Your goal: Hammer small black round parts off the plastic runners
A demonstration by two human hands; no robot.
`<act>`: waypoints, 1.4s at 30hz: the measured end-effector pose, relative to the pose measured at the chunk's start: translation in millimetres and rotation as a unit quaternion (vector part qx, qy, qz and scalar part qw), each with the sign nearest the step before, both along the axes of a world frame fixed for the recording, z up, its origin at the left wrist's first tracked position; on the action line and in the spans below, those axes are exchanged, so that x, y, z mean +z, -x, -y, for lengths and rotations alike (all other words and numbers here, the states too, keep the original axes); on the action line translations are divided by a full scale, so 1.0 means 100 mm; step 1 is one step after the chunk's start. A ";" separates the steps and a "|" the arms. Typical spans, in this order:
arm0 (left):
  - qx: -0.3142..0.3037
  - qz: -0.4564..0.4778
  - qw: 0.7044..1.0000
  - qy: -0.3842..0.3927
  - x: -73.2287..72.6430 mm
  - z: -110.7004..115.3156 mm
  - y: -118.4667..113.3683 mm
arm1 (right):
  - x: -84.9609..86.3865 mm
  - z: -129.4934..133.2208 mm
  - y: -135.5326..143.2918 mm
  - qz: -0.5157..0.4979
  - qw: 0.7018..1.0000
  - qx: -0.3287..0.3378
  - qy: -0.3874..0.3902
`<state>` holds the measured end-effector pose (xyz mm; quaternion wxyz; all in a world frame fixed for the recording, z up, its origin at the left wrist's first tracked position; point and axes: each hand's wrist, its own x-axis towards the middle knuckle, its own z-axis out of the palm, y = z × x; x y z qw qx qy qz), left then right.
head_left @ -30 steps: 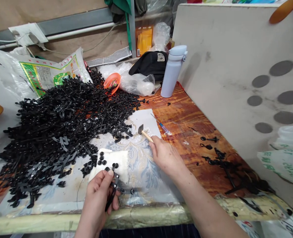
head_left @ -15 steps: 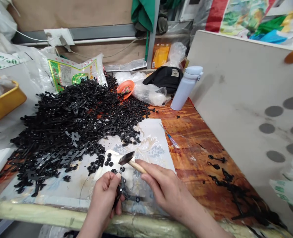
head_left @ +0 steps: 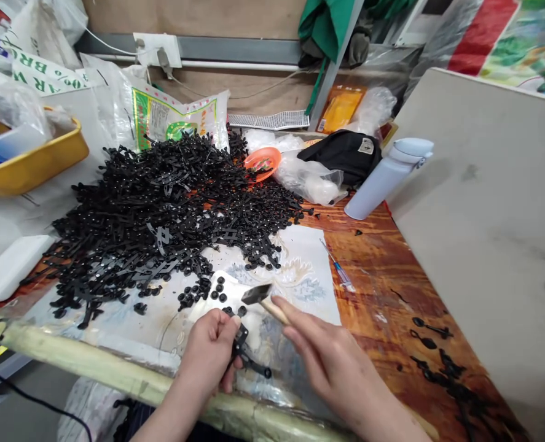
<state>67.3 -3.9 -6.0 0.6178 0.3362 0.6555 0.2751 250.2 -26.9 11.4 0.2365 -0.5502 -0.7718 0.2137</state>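
Pinched in my left hand is a black jointed plastic part, one arm of it sticking out to the right with a round end. My right hand is closed around the wooden handle of a small hammer. The hammer's dark metal head hovers just above and right of the part, seemingly apart from it. Several small black round caps lie on a pale pad beyond my left hand. Behind them spreads a big heap of black plastic parts.
A screwdriver lies on the wooden tabletop. Loose black parts lie at the right. A pale blue bottle, a black bag and an orange dish stand at the back. A grey panel borders the right side.
The view has swung to the left, so everything on the table sits further right. My hands keep nearly the same pose, the hammer still over the part.
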 end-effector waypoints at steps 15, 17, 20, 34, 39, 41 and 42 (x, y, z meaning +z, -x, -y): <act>-0.008 0.007 1.000 0.010 -0.04 -0.03 -0.01 | -0.07 0.02 0.11 0.015 0.998 -0.006 0.066; -0.012 0.002 1.000 0.008 -0.06 -0.04 0.01 | -0.09 0.00 0.10 0.001 0.996 -0.016 0.086; -0.031 -0.013 0.999 -0.029 -0.07 -0.02 0.14 | -0.14 -0.04 -0.01 -0.024 0.994 -0.069 0.087; -0.283 -0.033 0.958 -0.036 0.05 -0.42 0.74 | -0.35 -0.02 -0.12 0.169 0.965 -0.178 0.096; -0.298 -0.068 0.951 -0.039 0.04 -0.48 0.74 | -0.36 -0.01 -0.12 0.155 0.966 -0.182 0.095; -0.292 -0.087 0.952 -0.044 0.07 -0.50 0.73 | -0.36 0.00 -0.11 0.153 0.967 -0.182 0.095; -0.292 -0.094 0.951 -0.045 0.08 -0.51 0.72 | -0.36 0.00 -0.11 0.152 0.967 -0.182 0.093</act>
